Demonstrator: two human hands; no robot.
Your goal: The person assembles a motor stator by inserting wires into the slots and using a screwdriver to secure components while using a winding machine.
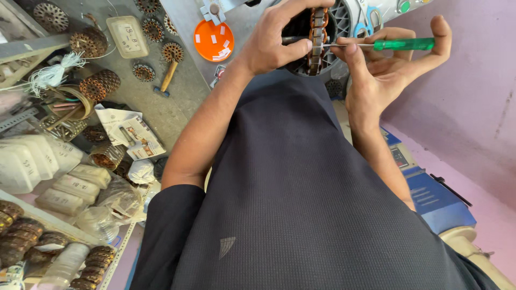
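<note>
The left hand [271, 45] has its fingers wrapped around a copper-wound stator [317, 40], held on edge at chest height above the desk [183, 102]. The right hand [387, 70] pinches a green-handled screwdriver [376, 45], its long axis lying level, tip touching the stator's windings just left of the right fingers.
</note>
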